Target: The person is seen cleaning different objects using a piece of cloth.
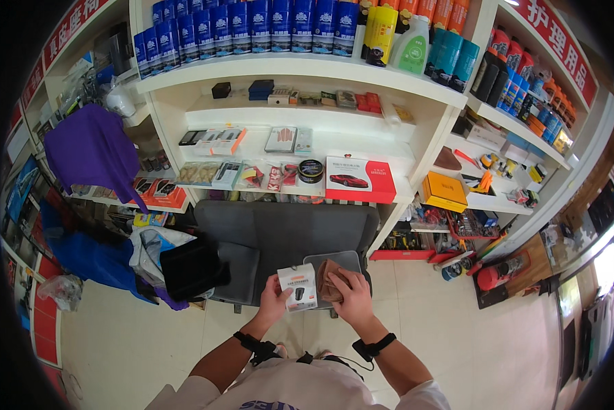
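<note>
My left hand point(270, 302) grips a small white product box point(297, 288) by its left edge. The box bears writing and a picture of a black car charger. Folded brown cloth point(327, 287) is held in my right hand point(356, 301), its fingers spread over the top. Beneath the cloth and partly hidden by it is a clear plastic bin point(352, 258) on a dark grey bench seat point(286, 225). Box and cloth are close to each other in front of the seat's backrest.
White shelving point(286, 109) behind the seat carries blue spray cans point(260, 25), small packets and a red-and-white car-picture box point(360, 179). A black object point(194, 266) and a silvery bag point(153, 246) sit at left, below purple cloth point(91, 151). Pale tiles point(465, 348) cover the floor.
</note>
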Tool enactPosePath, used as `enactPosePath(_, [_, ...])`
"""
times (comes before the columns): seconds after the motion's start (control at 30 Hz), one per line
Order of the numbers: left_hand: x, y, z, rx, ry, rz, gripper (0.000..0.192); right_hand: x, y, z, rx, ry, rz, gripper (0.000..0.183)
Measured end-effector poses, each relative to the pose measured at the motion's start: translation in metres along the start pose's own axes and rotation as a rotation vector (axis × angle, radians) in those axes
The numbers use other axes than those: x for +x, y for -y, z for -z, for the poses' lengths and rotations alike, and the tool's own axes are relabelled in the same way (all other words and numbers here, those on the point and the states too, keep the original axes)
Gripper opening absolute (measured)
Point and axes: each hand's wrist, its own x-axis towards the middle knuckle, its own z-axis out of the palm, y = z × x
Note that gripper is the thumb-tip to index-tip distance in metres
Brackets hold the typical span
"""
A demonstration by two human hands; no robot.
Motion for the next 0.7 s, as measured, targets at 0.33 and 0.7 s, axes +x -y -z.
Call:
enactPosePath(0.33, [0.018, 0.044, 0.030, -0.479, -0.014, 0.884, 0.033, -0.013, 0.005, -0.007, 0.049, -0.031, 0.004, 0.068])
enactPosePath(0.7, [-0.029, -0.066, 0.001, -0.662, 0.480, 0.692, 0.029, -0.012, 0.066, -0.013, 0.062, 0.189, 0.492, 0.050])
